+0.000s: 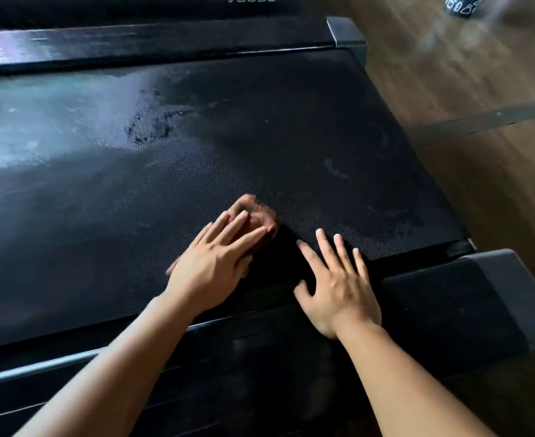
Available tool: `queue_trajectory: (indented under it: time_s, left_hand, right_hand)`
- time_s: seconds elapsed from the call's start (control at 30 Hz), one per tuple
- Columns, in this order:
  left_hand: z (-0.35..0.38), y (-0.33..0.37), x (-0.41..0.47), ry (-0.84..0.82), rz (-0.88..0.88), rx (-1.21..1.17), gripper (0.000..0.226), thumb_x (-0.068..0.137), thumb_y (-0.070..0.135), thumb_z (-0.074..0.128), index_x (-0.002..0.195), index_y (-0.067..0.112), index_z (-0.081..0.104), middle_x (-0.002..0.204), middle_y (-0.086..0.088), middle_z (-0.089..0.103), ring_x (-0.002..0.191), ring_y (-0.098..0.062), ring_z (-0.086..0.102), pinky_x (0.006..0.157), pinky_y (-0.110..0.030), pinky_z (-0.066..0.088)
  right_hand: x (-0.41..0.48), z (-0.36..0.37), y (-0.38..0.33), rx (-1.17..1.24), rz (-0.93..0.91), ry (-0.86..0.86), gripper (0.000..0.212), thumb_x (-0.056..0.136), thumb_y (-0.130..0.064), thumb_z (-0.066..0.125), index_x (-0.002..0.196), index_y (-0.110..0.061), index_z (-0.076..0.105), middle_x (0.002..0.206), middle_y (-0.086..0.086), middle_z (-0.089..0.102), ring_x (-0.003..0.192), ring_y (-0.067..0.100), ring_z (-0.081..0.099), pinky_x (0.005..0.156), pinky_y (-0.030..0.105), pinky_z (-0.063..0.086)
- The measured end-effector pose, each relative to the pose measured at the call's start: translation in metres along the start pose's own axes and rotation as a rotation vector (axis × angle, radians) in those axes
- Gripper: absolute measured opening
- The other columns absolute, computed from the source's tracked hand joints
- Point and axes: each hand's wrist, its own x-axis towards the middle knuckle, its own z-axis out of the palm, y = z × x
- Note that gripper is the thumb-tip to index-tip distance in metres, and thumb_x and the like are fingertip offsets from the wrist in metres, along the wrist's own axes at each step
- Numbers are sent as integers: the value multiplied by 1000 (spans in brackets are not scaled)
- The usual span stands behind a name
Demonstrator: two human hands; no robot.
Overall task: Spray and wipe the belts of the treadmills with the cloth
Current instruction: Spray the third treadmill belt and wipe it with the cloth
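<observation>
Where belt (291, 137) shines damp, wooden floor (464, 74) beside

We see a person's two arms, shown from the bottom edge up to the fingertips: the left forearm (111, 367) and the right forearm (395, 380) are both bare along all the length that shows, smooth, slim and narrowing toward the wrists. The left hand (211, 266) and the right hand (338, 291) are bare as well, with long, slender fingers, short rounded nails that catch a little light, and faint ridges of knuckle and tendon across their backs. We make out the right hand's nails and creases fairly sharply, while the left hand's edges are a little blurred.
</observation>
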Motion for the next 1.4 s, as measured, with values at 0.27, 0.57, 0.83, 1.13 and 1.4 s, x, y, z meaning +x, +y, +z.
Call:
queue_trajectory:
  time_s: [0.27,0.57,0.83,1.13,1.4]
  left_hand:
    - [-25,-41,-34,63,-211,91,58,95,56,38,151,41,38,162,-5,32,150,-37,25,117,-55,29]
    - [-22,-22,82,66,-324,111,68,93,56,49,154,44,21,153,-14,34,136,-44,35,115,-53,30]
    - [18,61,154,-19,-96,120,59,96,58,27,154,47,21,167,-11,2,151,-42,11,123,-52,17]
    - [24,105,102,-146,252,158,55,96,63,9,151,61,10,168,3,-6,155,-31,1,126,-39,6]
    - [8,49,48,-84,82,147,50,100,57,18,147,67,6,169,3,3,154,-32,11,123,-48,23]
  right_hand:
    - [-1,-1,1,46,-12,0,76,80,-54,23,155,-44,15,167,-5,2,154,23,1,123,48,2]
    - [6,-17,37,265,30,62,57,95,-36,53,149,-33,37,164,-7,20,153,16,6,123,37,-2]
    - [13,-40,137,21,227,101,67,98,-47,45,156,-25,22,166,3,14,153,24,7,123,47,1]
    - [3,-36,171,-125,261,1,76,92,-66,13,158,-30,0,167,1,-4,153,24,-4,121,52,-4]
    - [4,-29,174,-121,277,39,81,83,-66,9,158,-34,3,167,-2,-1,153,21,1,123,48,1]
